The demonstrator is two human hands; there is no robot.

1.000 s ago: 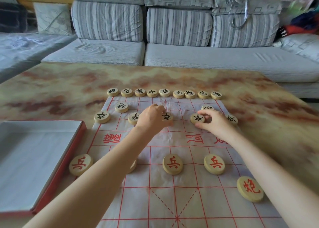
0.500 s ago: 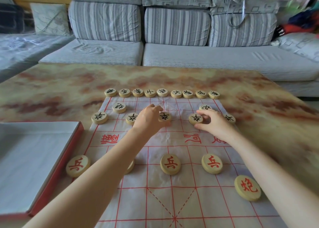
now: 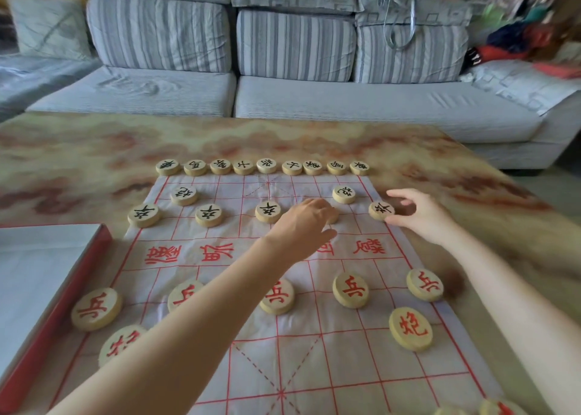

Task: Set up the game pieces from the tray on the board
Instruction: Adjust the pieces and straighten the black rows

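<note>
A white cloth board (image 3: pixel 317 370) with red lines lies on the table. Several black-lettered wooden discs line its far edge (image 3: pixel 266 166); black soldiers (image 3: pixel 268 212) and cannons (image 3: pixel 344 194) stand in front of them. Red soldiers (image 3: pixel 350 290) and red cannons (image 3: pixel 410 329) stand on my side. My left hand (image 3: pixel 303 223) rests knuckles-up over a black disc, of which only an edge shows. My right hand (image 3: pixel 415 215) has thumb and fingers on the black soldier (image 3: pixel 381 210) at the board's right edge. The red-rimmed tray (image 3: pixel 94 257) at the left looks empty.
The marbled table (image 3: pixel 78 150) reaches out around the cloth. A grey striped sofa (image 3: pixel 220 94) runs behind its far edge, with bags and clothes piled at the right. More wooden discs (image 3: pixel 490 410) show at the bottom right corner.
Both hands shifted right along the black soldier row: the left from the middle soldier to the one beside it, the right from that one to the edge soldier. The camera tilted.
</note>
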